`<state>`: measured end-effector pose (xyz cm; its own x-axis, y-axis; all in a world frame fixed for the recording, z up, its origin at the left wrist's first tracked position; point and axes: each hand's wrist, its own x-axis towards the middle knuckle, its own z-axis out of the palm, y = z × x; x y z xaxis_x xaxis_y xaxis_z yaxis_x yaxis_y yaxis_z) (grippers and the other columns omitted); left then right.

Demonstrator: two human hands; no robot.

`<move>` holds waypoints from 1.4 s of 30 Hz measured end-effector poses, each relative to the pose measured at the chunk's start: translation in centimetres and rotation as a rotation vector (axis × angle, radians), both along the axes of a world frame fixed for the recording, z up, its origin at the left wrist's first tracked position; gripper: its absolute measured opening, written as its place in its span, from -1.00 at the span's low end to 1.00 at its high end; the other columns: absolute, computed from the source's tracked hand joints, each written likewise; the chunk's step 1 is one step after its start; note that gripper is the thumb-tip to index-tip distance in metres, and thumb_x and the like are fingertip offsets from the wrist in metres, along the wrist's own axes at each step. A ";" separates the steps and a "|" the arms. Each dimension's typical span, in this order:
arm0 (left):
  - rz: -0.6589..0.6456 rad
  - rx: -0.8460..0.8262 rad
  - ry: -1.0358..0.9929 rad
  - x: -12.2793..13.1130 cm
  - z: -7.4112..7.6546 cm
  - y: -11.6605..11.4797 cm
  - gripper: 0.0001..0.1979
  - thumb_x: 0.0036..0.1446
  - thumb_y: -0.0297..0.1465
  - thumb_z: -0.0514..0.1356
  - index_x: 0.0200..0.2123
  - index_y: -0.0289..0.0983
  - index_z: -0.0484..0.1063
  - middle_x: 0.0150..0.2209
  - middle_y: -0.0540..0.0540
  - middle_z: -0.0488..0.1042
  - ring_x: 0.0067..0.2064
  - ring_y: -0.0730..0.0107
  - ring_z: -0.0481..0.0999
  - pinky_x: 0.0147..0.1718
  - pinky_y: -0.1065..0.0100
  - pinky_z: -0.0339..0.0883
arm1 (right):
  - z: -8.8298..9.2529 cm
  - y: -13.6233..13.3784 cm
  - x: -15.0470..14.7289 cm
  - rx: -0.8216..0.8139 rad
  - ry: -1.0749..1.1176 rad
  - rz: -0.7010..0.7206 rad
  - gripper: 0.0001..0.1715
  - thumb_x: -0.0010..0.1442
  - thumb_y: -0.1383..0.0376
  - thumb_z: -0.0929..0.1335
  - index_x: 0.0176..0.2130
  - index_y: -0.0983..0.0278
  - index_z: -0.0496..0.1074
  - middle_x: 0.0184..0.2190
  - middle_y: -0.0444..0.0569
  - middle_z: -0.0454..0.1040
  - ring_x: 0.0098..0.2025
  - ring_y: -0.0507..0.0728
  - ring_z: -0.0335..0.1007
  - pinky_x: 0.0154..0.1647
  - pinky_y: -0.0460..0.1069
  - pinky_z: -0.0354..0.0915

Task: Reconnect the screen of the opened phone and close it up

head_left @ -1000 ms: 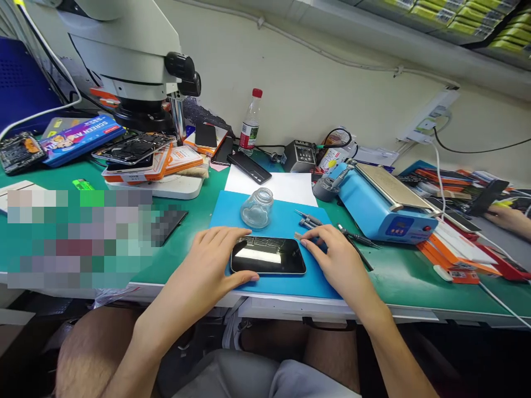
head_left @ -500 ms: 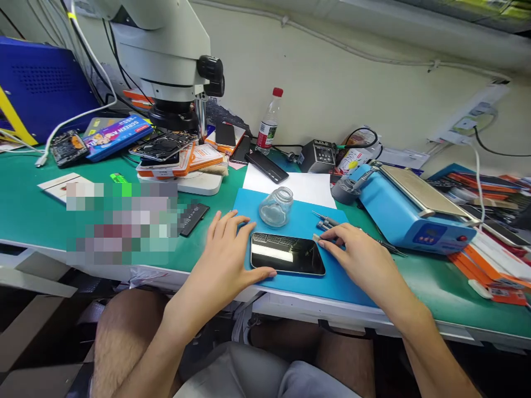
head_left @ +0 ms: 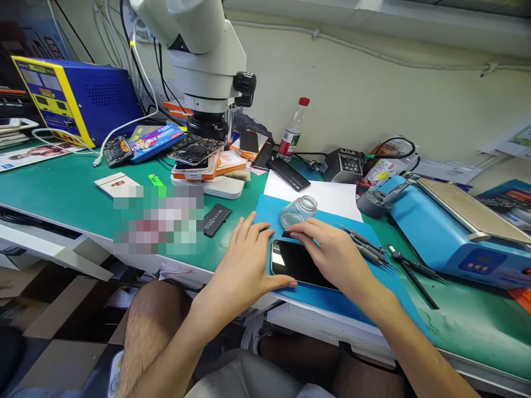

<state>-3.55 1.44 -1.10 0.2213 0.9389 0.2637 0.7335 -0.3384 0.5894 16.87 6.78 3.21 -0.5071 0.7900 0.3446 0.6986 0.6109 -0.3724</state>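
Observation:
A smartphone (head_left: pixel 296 262) lies screen up on the blue mat (head_left: pixel 269 205), its glossy black glass reflecting light at the left end. My left hand (head_left: pixel 245 266) rests around that end with fingers spread, the thumb by the near edge. Over the phone's right part reaches my right hand (head_left: pixel 338 255), its thumb and fingers pinched on a small dark flat piece (head_left: pixel 287 234) at the far edge. What exactly this piece is cannot be made out. Just behind the fingers stands an open glass jar (head_left: pixel 297 211). Several thin screwdrivers (head_left: pixel 369 249) lie right of my right hand.
A black battery (head_left: pixel 217 219) lies left of the mat. Behind it are a microscope (head_left: pixel 207 72) and stacked phone parts. A plastic bottle (head_left: pixel 291 130) stands by the wall. At right sits a blue heating machine (head_left: pixel 456 232). Part of the left bench is blurred out.
My right hand has moved left from the phone's right end to its far edge, with a small piece pinched. The left hand stays at the phone's left end. The view has turned left.

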 end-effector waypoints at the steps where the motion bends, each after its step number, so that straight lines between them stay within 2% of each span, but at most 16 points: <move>1: -0.004 -0.006 0.007 0.0 0.1 0.0 -0.09 0.02 0.01 0.57 0.29 -0.35 0.41 0.40 -0.40 0.38 0.62 -0.34 -0.04 0.56 -0.34 -0.09 | -0.1 0.2 -0.4 0.002 -0.015 0.002 -0.68 0.48 0.23 0.28 -0.08 0.12 0.64 -0.07 -0.05 0.72 -0.06 0.23 0.67 -0.04 0.12 0.51; 4: -0.012 -0.004 0.023 -0.1 0.0 0.0 -0.08 0.01 0.07 0.55 0.27 -0.37 0.43 0.40 -0.42 0.37 0.61 -0.37 -0.05 0.56 -0.34 -0.11 | -0.6 0.3 -0.6 0.021 -0.049 -0.003 -0.69 0.49 0.22 0.28 -0.07 0.14 0.63 -0.09 -0.04 0.71 -0.08 0.24 0.66 -0.09 0.13 0.49; 8: -0.009 0.052 -0.002 -0.1 -0.4 0.2 -0.07 -0.06 0.16 0.54 0.21 -0.29 0.46 0.37 -0.39 0.40 0.60 -0.41 0.00 0.54 -0.39 -0.08 | -1.1 0.0 -0.4 0.032 -0.070 0.009 -0.70 0.51 0.20 0.28 -0.09 0.14 0.61 -0.12 -0.04 0.70 -0.10 0.22 0.65 -0.09 0.10 0.47; 14: 0.002 0.043 -0.021 0.0 -0.4 0.2 -0.14 -0.03 0.09 0.57 0.19 -0.28 0.46 0.35 -0.38 0.41 0.60 -0.33 0.04 0.54 -0.36 -0.04 | -1.5 0.3 -0.2 0.059 -0.069 0.034 -0.71 0.53 0.22 0.27 -0.10 0.16 0.58 -0.14 -0.03 0.69 -0.13 0.19 0.64 -0.12 0.07 0.46; 22: -0.012 -0.017 -0.009 -0.1 -0.1 0.1 -0.09 0.01 0.11 0.53 0.26 -0.33 0.45 0.40 -0.40 0.36 0.63 -0.29 -0.08 0.55 -0.32 -0.04 | -1.8 0.5 0.0 0.112 -0.060 0.065 -0.74 0.53 0.24 0.28 -0.08 0.17 0.58 -0.13 -0.05 0.69 -0.11 0.19 0.65 -0.09 0.07 0.45; 26: -0.011 0.033 -0.003 -0.2 -0.2 0.0 -0.09 0.02 0.13 0.52 0.24 -0.34 0.45 0.37 -0.39 0.39 0.61 -0.28 -0.02 0.57 -0.30 -0.08 | -1.8 0.6 0.2 0.211 -0.135 0.073 -0.71 0.54 0.22 0.27 -0.07 0.19 0.58 -0.14 -0.05 0.69 -0.15 0.17 0.65 -0.14 0.04 0.44; 32: -0.020 0.036 -0.014 -0.3 -0.4 0.1 -0.12 0.03 0.11 0.52 0.25 -0.33 0.45 0.36 -0.36 0.40 0.61 -0.30 -0.01 0.57 -0.29 -0.07 | -1.3 0.4 0.2 0.399 -0.327 0.095 -0.64 0.53 0.28 0.23 -0.14 0.19 0.60 -0.27 -0.03 0.66 -0.31 0.17 0.57 -0.35 0.04 0.31; 36: -0.023 0.002 -0.056 -0.3 0.0 0.1 -0.13 0.01 0.08 0.54 0.22 -0.34 0.47 0.36 -0.38 0.40 0.61 -0.33 -0.03 0.54 -0.28 0.04 | -1.0 0.7 0.3 0.412 -0.336 0.108 -0.67 0.52 0.31 0.25 -0.12 0.18 0.60 -0.26 -0.07 0.66 -0.35 0.12 0.57 -0.40 0.02 0.32; 42: -0.030 -0.052 -0.097 -0.3 0.5 0.2 -0.09 -0.01 0.04 0.58 0.24 -0.39 0.44 0.41 -0.42 0.34 0.63 -0.33 -0.10 0.55 -0.26 0.03 | -0.9 0.9 -0.1 0.490 -0.358 0.123 -0.71 0.49 0.35 0.28 -0.13 0.23 0.60 -0.21 -0.06 0.68 -0.33 0.13 0.60 -0.40 0.01 0.38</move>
